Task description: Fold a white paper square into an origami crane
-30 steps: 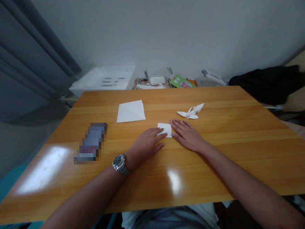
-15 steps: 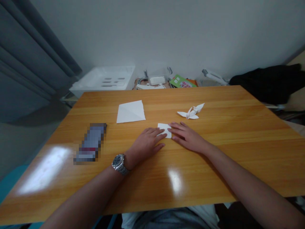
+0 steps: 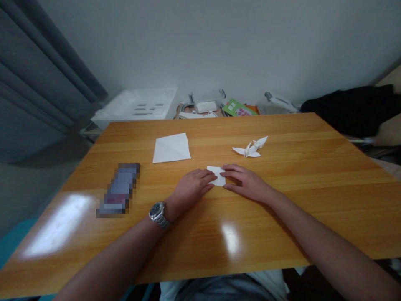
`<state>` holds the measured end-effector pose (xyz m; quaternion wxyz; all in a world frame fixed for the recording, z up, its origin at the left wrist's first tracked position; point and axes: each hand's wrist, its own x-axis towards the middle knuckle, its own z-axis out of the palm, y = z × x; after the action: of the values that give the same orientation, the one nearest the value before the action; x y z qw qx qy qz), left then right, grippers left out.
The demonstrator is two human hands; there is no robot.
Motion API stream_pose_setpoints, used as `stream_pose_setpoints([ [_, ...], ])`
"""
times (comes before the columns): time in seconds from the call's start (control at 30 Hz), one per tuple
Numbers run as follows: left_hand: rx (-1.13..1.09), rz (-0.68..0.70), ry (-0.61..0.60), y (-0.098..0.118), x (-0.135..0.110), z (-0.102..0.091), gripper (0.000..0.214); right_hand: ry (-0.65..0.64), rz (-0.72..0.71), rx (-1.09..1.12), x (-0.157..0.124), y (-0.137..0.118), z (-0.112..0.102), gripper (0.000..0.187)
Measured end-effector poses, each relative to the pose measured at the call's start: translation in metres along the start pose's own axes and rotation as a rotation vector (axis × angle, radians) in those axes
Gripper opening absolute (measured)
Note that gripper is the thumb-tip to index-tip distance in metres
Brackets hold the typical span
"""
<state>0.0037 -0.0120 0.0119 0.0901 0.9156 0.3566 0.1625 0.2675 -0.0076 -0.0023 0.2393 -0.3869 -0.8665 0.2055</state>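
small paper (image 3: pixel 220 180): white | table (image 3: pixel 307 167): orange-brown, wood-grained | booklet (image 3: pixel 234 107): green, pink-patterned | curtain (image 3: pixel 37 83): grey

We see dim light, white glare at lower left and bottom centre on the glossy orange-brown wooden table (image 3: pixel 322 171), and coarse pixelation over the dark rectangular phone (image 3: pixel 120 188) at left.

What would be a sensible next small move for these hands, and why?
Probably a light press by the right hand along the small white paper's right edge: its fingertips already overlap that edge, while the left hand covers the left side and could steady it against the table.
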Motion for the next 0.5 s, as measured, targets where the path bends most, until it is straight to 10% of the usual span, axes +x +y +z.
stream_pose_setpoints([
  [0.5, -0.065, 0.003, 0.057, 0.0008, -0.0005, -0.0046, 0.03, 0.044, -0.019, -0.029, 0.0018, -0.0018, 0.002, 0.039],
])
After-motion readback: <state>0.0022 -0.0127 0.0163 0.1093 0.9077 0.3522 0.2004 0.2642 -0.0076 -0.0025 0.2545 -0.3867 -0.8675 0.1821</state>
